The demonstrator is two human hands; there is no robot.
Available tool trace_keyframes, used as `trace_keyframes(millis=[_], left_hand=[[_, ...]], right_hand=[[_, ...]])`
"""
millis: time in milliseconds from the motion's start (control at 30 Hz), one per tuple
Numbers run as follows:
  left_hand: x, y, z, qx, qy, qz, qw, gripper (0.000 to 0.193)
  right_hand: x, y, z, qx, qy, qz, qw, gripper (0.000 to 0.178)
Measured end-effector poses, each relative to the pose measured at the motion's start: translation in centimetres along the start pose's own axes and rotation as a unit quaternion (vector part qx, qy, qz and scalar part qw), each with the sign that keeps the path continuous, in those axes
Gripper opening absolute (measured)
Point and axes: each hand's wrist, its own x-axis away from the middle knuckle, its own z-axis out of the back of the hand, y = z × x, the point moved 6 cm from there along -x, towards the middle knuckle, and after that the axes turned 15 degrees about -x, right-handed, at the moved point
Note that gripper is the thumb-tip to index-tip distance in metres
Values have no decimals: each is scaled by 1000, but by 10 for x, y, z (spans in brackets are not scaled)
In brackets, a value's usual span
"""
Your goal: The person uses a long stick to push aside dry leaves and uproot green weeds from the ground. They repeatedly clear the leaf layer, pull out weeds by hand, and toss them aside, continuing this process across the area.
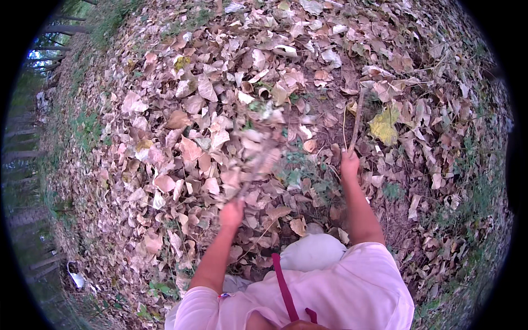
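Observation:
My right hand (pixel 350 165) is closed around the lower end of a thin brown stick (pixel 358 118), which points away from me over a patch of bare soil. Nearer and further left, my left hand (pixel 232 213) is closed too. A thin, dark stick (pixel 254 171) juts from it, slanting up to the right, smeared by motion. Dry brown leaves (pixel 192 148) lie thickly under and around both hands. Those just beyond the left hand are blurred. Between the hands grow low green weeds (pixel 300 173).
A large yellow leaf (pixel 384 125) lies right of the right-hand stick. Tree trunks (pixel 25 154) stand along the far left. At lower left rests a white object (pixel 77 280) of unclear kind. My pale-trousered knee (pixel 313 252) is close below the hands.

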Motion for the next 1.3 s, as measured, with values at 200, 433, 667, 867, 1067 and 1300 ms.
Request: trace_keyframes(millis=[200,433,667,867,1067,1300], left_hand=[[3,-200,47,0,130,246,960,54],[60,-303,55,355,218,381,825,42],[40,-72,42,389,96,72,913,26],[109,28,-29,225,10,-129,966,31],[100,-102,-137,124,-16,28,992,39],[69,-311,-35,-83,134,269,950,36]], right_hand=[[21,-4,-15,-54,-44,-21,997,20],[9,-3,-69,16,-89,-91,992,22],[123,-6,-190,293,-350,35,889,26],[154,-17,-157,94,-382,-55,918,17],[108,8,-74,51,-224,-90,969,16],[119,14,-81,30,-217,-120,968,15]])
